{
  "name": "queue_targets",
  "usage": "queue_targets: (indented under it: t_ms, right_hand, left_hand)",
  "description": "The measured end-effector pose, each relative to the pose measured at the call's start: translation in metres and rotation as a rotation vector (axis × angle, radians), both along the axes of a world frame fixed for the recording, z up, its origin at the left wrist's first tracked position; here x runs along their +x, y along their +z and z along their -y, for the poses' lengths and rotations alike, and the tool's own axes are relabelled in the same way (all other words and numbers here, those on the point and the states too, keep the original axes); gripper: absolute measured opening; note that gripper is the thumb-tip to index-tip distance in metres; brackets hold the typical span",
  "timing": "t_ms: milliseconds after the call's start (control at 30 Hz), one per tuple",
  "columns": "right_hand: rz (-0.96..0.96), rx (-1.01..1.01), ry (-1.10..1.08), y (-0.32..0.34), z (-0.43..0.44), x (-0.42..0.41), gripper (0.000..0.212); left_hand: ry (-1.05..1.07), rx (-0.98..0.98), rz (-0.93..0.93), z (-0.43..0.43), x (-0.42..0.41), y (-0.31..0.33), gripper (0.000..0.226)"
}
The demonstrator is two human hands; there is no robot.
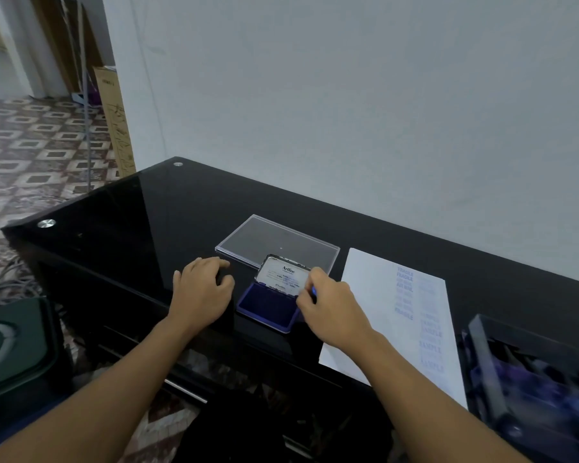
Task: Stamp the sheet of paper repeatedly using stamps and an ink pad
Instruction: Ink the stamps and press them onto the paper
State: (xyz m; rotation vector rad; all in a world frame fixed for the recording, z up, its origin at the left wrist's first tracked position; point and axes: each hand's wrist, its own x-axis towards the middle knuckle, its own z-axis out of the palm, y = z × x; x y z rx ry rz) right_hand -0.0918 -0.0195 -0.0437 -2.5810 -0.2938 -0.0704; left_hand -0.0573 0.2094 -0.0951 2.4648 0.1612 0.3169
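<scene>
A blue ink pad (268,307) lies open on the black glass table (121,212), its lid (283,275) standing up with a white label inside. My right hand (328,302) hovers at the pad's right edge and pinches a small blue stamp (313,290). My left hand (202,285) rests on the table left of the pad with fingers curled over a dark object that I cannot make out. The white sheet of paper (375,315) lies to the right, carrying columns of pale blue stamped words.
A clear plastic cover (274,240) lies flat behind the ink pad. A dark tray (528,369) with several purple-blue stamps sits at the table's right end. The wall runs close behind the table. A dark green object (14,342) stands lower left, off the table.
</scene>
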Motion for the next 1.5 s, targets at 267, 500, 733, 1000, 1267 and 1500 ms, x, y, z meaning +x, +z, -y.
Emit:
queue_targets:
  t_ms: [267,500,733,1000,1267,1500]
  right_hand:
    - [-0.030,-0.034,-0.170,0.009,0.063,-0.013,0.018]
    - [-0.066,-0.050,-0.311,0.019,0.124,-0.025,0.019]
    - [-0.080,-0.026,-0.380,0.024,0.161,-0.023,0.021]
    - [-0.170,-0.065,-0.373,0.020,0.165,-0.001,0.018]
    - [-0.210,-0.150,-0.333,0.010,0.163,0.017,0.016]
    - [-0.201,-0.194,-0.319,0.007,0.163,0.023,0.017]
  left_hand:
    - [-0.304,0.006,0.065,0.072,-0.014,0.032,0.032]
    - [-0.469,-0.022,0.071,0.141,-0.015,0.041,0.030]
    - [-0.571,0.027,0.046,0.183,-0.014,0.026,0.040]
    - [-0.603,0.181,0.045,0.197,-0.003,-0.006,0.052]
    - [-0.614,0.184,0.039,0.197,-0.005,-0.015,0.047]
    - [-0.618,0.202,0.044,0.196,-0.004,-0.017,0.048]
